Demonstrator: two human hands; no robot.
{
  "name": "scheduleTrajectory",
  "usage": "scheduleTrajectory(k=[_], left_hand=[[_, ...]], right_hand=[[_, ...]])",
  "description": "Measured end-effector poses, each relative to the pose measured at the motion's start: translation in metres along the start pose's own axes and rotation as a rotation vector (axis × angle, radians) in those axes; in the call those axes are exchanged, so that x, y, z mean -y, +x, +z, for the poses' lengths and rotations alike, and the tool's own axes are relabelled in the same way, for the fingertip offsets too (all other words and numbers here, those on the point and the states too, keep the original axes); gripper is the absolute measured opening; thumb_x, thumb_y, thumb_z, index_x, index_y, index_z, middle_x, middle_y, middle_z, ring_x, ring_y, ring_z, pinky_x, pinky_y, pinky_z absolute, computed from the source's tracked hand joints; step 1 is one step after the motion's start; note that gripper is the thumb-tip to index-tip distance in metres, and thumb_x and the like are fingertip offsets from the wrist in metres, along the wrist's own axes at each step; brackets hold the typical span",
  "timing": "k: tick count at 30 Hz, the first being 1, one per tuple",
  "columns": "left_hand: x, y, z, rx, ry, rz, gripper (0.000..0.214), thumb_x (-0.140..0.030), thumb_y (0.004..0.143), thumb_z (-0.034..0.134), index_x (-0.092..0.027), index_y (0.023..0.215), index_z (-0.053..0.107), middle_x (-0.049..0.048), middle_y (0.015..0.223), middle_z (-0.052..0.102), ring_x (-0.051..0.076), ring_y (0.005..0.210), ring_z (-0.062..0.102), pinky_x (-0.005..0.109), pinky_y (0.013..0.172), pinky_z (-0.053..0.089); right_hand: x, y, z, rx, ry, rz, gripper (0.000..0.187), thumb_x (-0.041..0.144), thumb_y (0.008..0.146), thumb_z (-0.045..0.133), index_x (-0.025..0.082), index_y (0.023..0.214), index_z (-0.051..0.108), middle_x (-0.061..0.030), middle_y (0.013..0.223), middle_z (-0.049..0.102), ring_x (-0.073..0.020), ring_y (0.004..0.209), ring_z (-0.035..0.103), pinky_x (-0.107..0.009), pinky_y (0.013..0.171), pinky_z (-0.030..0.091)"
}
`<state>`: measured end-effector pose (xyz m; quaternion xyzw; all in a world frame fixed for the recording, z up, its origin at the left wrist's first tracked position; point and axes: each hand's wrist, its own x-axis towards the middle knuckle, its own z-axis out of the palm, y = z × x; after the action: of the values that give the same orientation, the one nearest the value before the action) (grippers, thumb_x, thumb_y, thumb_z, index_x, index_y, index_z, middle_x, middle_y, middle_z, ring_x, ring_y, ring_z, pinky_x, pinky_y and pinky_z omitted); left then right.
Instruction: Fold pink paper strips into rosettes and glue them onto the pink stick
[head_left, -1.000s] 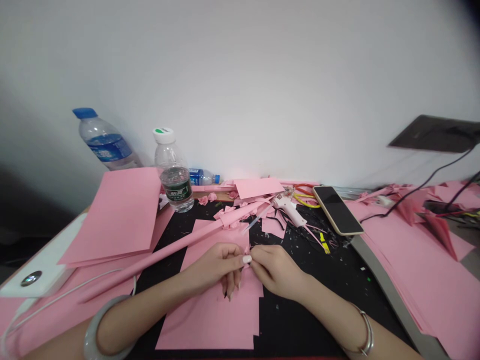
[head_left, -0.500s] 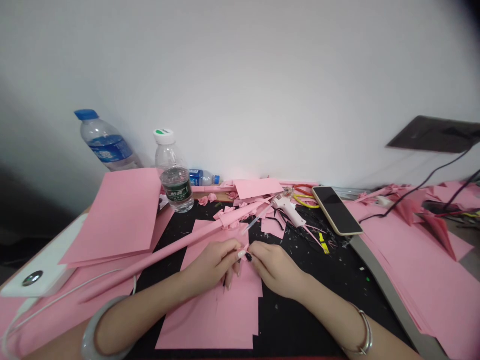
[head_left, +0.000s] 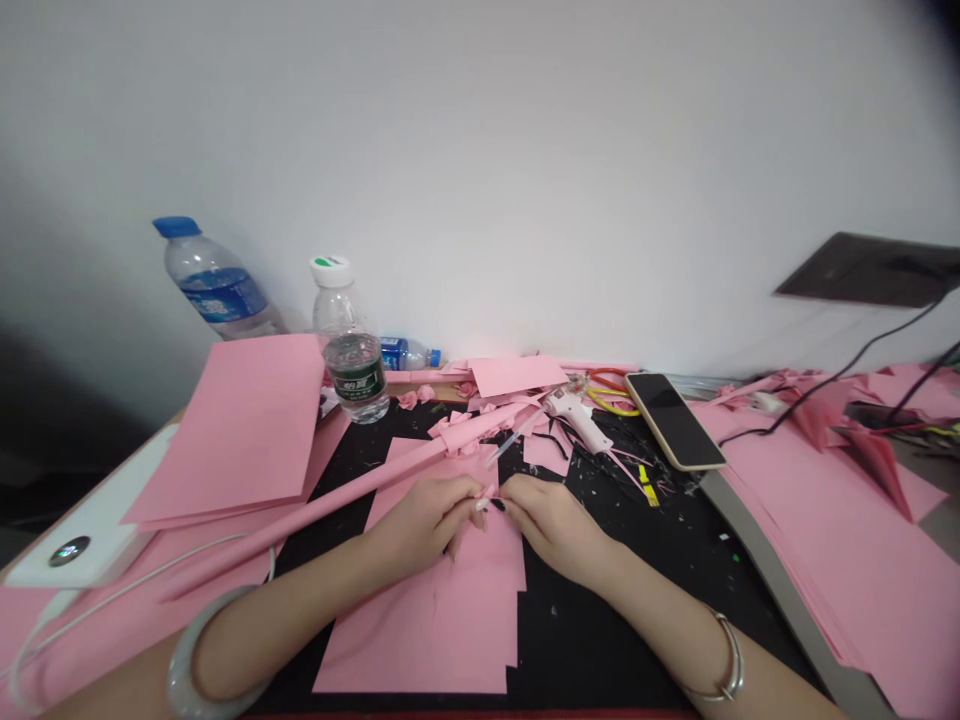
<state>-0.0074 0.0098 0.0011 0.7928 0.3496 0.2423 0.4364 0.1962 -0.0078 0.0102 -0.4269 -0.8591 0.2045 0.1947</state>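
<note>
My left hand point(head_left: 439, 515) and my right hand point(head_left: 544, 515) meet above pink paper sheets point(head_left: 420, 640) on a black mat. Between their fingertips is a small piece of pink paper point(head_left: 487, 492), pinched from both sides and mostly covered by the fingers. Its exact shape is hidden. Just beyond the hands, a long rolled pink paper tube point(head_left: 360, 485) slants across the mat, with crumpled pink paper pieces around its far end. A hot glue gun point(head_left: 577, 418) lies past my right hand, its clear glue stick pointing back toward the fingers.
Bottles, one with a white cap point(head_left: 352, 365), stand at the back left near a pink stack point(head_left: 240, 430) and a white power bank point(head_left: 90, 530) with a cable. A phone point(head_left: 675, 422), a yellow tag point(head_left: 648, 487) and more pink sheets point(head_left: 847, 560) lie on the right.
Both hands stay at nearly the same spot. The fingertips have shifted slightly around the small pink paper, with the left fingers curled in more.
</note>
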Motion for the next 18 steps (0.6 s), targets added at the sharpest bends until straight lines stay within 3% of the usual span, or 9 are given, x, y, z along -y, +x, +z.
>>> scheduleTrajectory(k=[4,8,10,14,16,18], left_hand=[[0.0,0.0,-0.001,-0.059,0.153,0.076,0.027,-0.015,0.092,0.036,-0.017,0.073,0.056,-0.0032,0.055,0.056,0.011,0.049,0.056,0.022,0.057,0.043],[0.004,-0.001,-0.003,-0.158,0.347,0.229,0.027,-0.005,0.086,0.037,-0.016,0.071,0.057,-0.0009,0.055,0.057,0.013,0.053,0.055,0.021,0.052,0.04],[0.008,-0.002,-0.003,-0.218,0.429,0.331,0.027,-0.004,0.085,0.038,-0.015,0.074,0.06,0.002,0.061,0.061,0.014,0.056,0.057,0.022,0.051,0.042],[0.017,-0.003,-0.003,-0.292,0.421,0.531,0.024,-0.004,0.086,0.044,-0.013,0.093,0.065,0.0086,0.083,0.071,0.016,0.075,0.066,0.023,0.065,0.052],[0.017,-0.002,-0.002,-0.311,0.371,0.546,0.022,-0.006,0.086,0.049,-0.013,0.098,0.066,0.0099,0.09,0.073,0.017,0.081,0.068,0.025,0.071,0.054],[0.013,-0.001,0.0,-0.328,0.284,0.444,0.02,-0.009,0.085,0.051,-0.015,0.093,0.069,0.0088,0.089,0.074,0.018,0.081,0.069,0.026,0.074,0.055]], right_hand=[[-0.002,0.0,0.002,-0.067,0.082,0.042,0.017,0.019,0.093,0.043,0.018,0.082,0.055,-0.0018,0.076,0.059,-0.0143,0.069,0.055,-0.023,0.063,0.041],[-0.003,0.001,0.006,-0.072,0.303,0.09,0.027,0.025,0.093,0.044,0.018,0.068,0.051,0.003,0.059,0.049,-0.0109,0.055,0.046,-0.022,0.054,0.034],[-0.004,0.002,0.008,-0.015,0.518,0.116,0.032,0.032,0.096,0.039,0.017,0.071,0.053,0.0028,0.059,0.05,-0.0103,0.053,0.045,-0.021,0.052,0.034],[-0.007,0.003,0.01,0.039,0.831,0.182,0.035,0.043,0.094,0.04,0.016,0.079,0.056,0.002,0.062,0.053,-0.0089,0.05,0.04,-0.021,0.049,0.031],[-0.007,0.004,0.011,0.035,0.876,0.204,0.032,0.043,0.092,0.045,0.016,0.079,0.054,0.0023,0.063,0.052,-0.0086,0.05,0.038,-0.021,0.048,0.029],[-0.007,0.004,0.011,0.019,0.877,0.212,0.029,0.041,0.091,0.047,0.017,0.076,0.052,0.0028,0.063,0.051,-0.0087,0.052,0.039,-0.021,0.048,0.03]])
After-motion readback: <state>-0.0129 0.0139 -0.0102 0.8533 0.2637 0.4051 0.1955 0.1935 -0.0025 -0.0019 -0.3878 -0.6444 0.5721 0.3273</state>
